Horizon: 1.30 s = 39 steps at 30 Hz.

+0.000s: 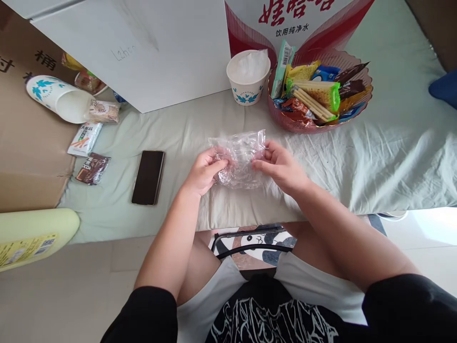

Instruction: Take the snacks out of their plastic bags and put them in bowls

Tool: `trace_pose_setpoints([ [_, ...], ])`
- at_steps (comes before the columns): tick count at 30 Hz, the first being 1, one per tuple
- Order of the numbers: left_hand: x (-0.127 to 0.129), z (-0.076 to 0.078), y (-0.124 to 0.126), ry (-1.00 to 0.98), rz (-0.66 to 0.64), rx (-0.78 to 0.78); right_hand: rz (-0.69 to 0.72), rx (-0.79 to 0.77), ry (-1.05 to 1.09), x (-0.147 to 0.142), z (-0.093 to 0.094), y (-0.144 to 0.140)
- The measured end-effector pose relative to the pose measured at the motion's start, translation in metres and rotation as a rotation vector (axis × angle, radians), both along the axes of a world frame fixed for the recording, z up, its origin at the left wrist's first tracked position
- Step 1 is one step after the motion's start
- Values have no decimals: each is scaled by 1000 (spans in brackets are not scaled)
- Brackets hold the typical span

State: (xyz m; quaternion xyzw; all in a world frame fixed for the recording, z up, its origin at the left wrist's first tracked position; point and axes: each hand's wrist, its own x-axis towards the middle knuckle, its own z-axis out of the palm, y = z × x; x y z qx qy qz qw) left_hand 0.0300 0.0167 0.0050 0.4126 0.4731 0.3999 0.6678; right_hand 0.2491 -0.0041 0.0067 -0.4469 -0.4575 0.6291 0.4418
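Between my two hands a clear, crinkled plastic bag [243, 155] is held just above the cloth-covered surface. My left hand [207, 170] is closed, pinching the bag's left side between thumb and fingers. At the opposite side, my right hand [280, 166] grips the bag with its thumb against the fingers. Nothing that I can make out lies inside the transparent film. Beyond the bag stands a white paper cup [247, 93] with blue leaf prints and crumpled whitish plastic in it. A pink ribbed basket [285, 119] to its right is heaped with wrapped snacks.
A dark phone [147, 177] lies left of my hands. Farther left are a tipped paper cup [53, 97], a white snack packet [84, 139] and a brown packet [93, 168]. A white box [171, 52] and a red-and-white carton [246, 28] stand behind.
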Motion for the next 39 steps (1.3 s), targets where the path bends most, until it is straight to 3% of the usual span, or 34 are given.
trace_pose_setpoints([
  [3,-2,1,1,83,10,-7,93,11,-102,1,-2,0],
  [6,-5,6,1,139,10,6,80,-8,-39,0,0,-1],
  [13,-2,23,4,-35,42,53,-16,-41,183,4,8,4],
  [20,14,15,-1,112,39,133,-26,100,-238,15,6,3],
  [25,22,14,-5,107,229,166,-118,62,-48,18,3,4],
  [28,20,18,-9,260,494,330,-185,108,-95,19,6,6],
  [30,19,21,-14,395,571,447,-241,143,-176,18,9,5],
  [34,32,24,-27,457,304,465,-218,203,-235,11,15,-2],
  [39,61,24,-27,286,73,364,29,276,-9,1,12,-6],
])
